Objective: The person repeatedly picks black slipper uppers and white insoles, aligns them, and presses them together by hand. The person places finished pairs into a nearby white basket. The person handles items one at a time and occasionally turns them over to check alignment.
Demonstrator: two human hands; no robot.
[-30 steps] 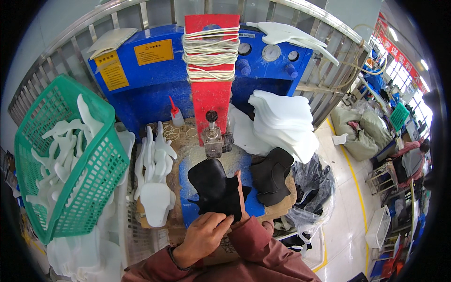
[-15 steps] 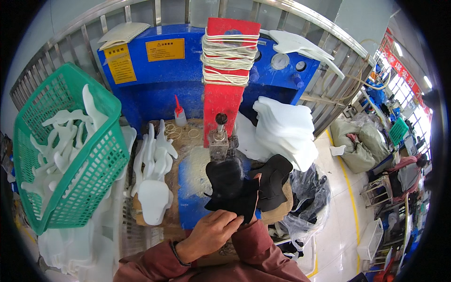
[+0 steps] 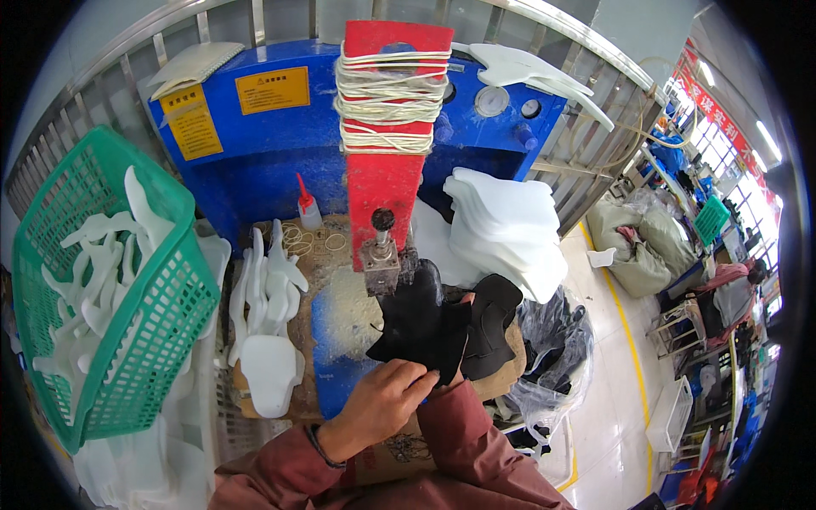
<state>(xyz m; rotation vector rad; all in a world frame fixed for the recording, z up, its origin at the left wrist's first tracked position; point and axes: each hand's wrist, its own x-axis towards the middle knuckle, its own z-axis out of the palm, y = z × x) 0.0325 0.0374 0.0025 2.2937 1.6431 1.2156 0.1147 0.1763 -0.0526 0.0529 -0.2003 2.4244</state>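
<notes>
Under the machine's metal head (image 3: pixel 381 265), just to its right, a soft black shaped piece (image 3: pixel 421 327) is held. My left hand (image 3: pixel 387 404) pinches its lower edge between thumb and fingers. Most of my right hand (image 3: pixel 447 385) is hidden beneath the piece; a fingertip shows at its right side, and the hand appears to grip it from below. Other black shaped pieces (image 3: pixel 493 327) lie flat just to the right. Below the head is a blue plate (image 3: pixel 336 387) with yellowish crust on it.
A red machine arm (image 3: pixel 382 191) wound with pale cord rises in front of a blue housing (image 3: pixel 272 140). White shaped pieces (image 3: pixel 270 374) lie at left, beside a green basket (image 3: pixel 127 357) of more. A white stack (image 3: pixel 501 229) stands right. A red-tipped bottle (image 3: pixel 308 208) stands behind.
The black piece has moved away from me and rightward relative to the metal head, its upper part now beside the head. Both hands keep hold. The whole view has shifted slightly.
</notes>
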